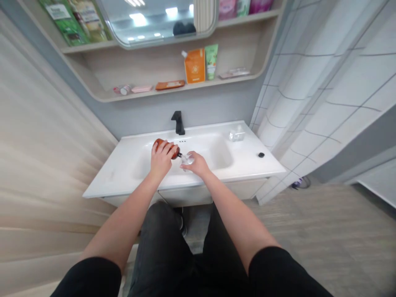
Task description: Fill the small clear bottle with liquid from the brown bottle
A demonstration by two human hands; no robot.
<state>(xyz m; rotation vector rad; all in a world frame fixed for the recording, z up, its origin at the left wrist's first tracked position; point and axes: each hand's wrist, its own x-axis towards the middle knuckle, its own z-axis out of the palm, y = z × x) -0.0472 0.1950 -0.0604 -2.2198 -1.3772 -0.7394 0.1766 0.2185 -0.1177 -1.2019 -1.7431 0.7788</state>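
Note:
Over the white sink basin (221, 153), my left hand (161, 159) is wrapped round an amber bottle (159, 143). The bottle is tilted, its dark neck pointing right and down. My right hand (198, 163) grips a small clear container (187, 160) right at the bottle's mouth. Whether liquid flows between them is too small to tell. A round black cap (261, 155) lies on the right part of the countertop. Behind it, near the back right corner, stands a clear container (236, 134).
A black faucet (178, 123) rises behind the basin. Above it, a shelf (142, 95) holds an orange pouch (195, 66), a green tube (211, 62) and small packets, beneath a mirror (157, 20). A pale curtain (46, 136) hangs at left; a tiled column (297, 103) stands at right.

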